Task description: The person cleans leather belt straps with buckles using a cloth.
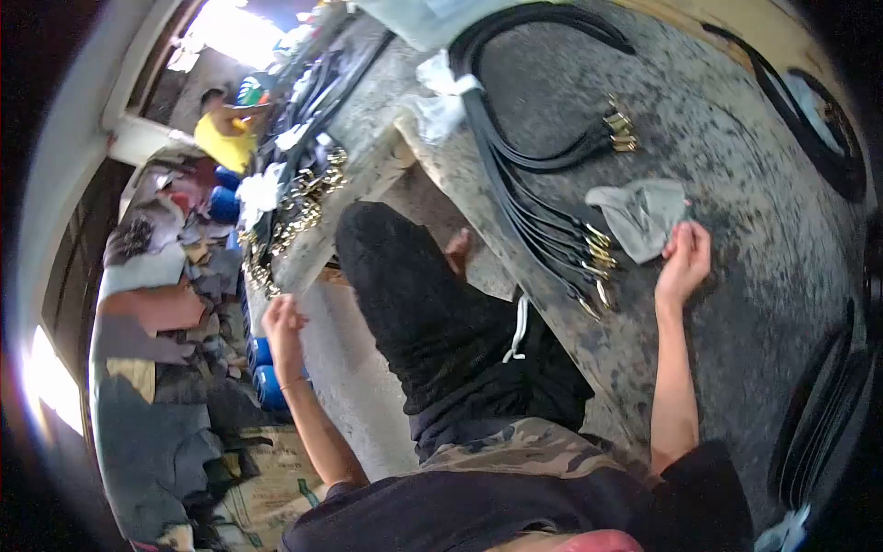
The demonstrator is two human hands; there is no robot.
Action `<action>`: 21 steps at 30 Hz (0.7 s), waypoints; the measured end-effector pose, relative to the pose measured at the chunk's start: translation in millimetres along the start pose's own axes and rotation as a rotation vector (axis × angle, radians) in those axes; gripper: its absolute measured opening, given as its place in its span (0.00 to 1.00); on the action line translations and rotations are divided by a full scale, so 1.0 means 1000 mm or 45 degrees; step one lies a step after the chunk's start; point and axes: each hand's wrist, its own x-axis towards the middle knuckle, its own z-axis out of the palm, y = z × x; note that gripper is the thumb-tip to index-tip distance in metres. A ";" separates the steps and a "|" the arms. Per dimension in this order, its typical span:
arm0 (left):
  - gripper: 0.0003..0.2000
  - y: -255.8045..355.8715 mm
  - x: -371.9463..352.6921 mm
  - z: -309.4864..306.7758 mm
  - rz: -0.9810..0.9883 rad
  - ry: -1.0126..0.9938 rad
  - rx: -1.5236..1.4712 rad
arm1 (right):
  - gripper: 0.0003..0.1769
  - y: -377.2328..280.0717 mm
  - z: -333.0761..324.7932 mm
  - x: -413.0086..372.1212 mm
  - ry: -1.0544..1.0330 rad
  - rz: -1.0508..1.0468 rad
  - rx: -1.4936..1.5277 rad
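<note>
My right hand (685,262) is over the table with its fingers closed at the edge of a greyish see-through plastic bag (644,213). Left of that bag lies a bundle of thin black straps (497,156), bound with white plastic, with brass-coloured metal ends (598,253) fanned out. My left hand (285,317) is raised at the other side, its fingers curled in; whatever may be between them is too small to make out. Just beyond it, a pile of brass-coloured metal fittings (299,207) on dark straps lies along the other table edge.
More black strap bundles lie at the right, one looped (800,120) and one long (823,414). Leather scraps (152,313) and blue rolls (267,386) are at the left. A person in a yellow top (223,133) sits farther back. My knee is between the table edges.
</note>
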 end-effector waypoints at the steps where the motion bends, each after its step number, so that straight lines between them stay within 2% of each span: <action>1: 0.07 -0.002 0.009 -0.009 0.012 0.022 -0.095 | 0.08 0.000 0.001 0.001 -0.018 -0.024 -0.011; 2: 0.08 -0.011 0.023 -0.022 0.026 -0.024 -0.150 | 0.07 0.000 0.000 0.001 -0.036 -0.025 -0.019; 5: 0.09 -0.010 0.071 -0.017 0.164 -0.151 0.030 | 0.06 -0.003 0.000 0.001 -0.062 -0.067 -0.050; 7: 0.12 0.008 0.105 0.016 0.221 -0.190 0.274 | 0.06 -0.004 -0.001 0.000 -0.038 -0.075 -0.062; 9: 0.14 0.019 0.154 0.059 0.436 -0.427 0.707 | 0.07 -0.004 -0.001 0.002 -0.022 -0.047 -0.048; 11: 0.14 0.023 0.192 0.128 0.516 -0.684 0.752 | 0.07 0.001 -0.005 0.004 -0.020 -0.060 -0.037; 13: 0.14 0.053 0.154 0.218 0.653 -0.790 0.770 | 0.08 -0.001 -0.005 0.004 -0.031 -0.058 -0.023; 15: 0.13 0.043 0.136 0.281 0.876 -1.068 0.611 | 0.07 -0.002 -0.008 0.000 -0.060 -0.021 -0.038; 17: 0.07 0.052 0.101 0.328 1.183 -1.201 0.499 | 0.07 -0.003 -0.007 0.000 -0.077 -0.044 -0.130; 21: 0.10 0.063 0.057 0.394 1.649 -1.367 0.318 | 0.07 -0.002 -0.002 -0.002 -0.028 -0.181 -0.187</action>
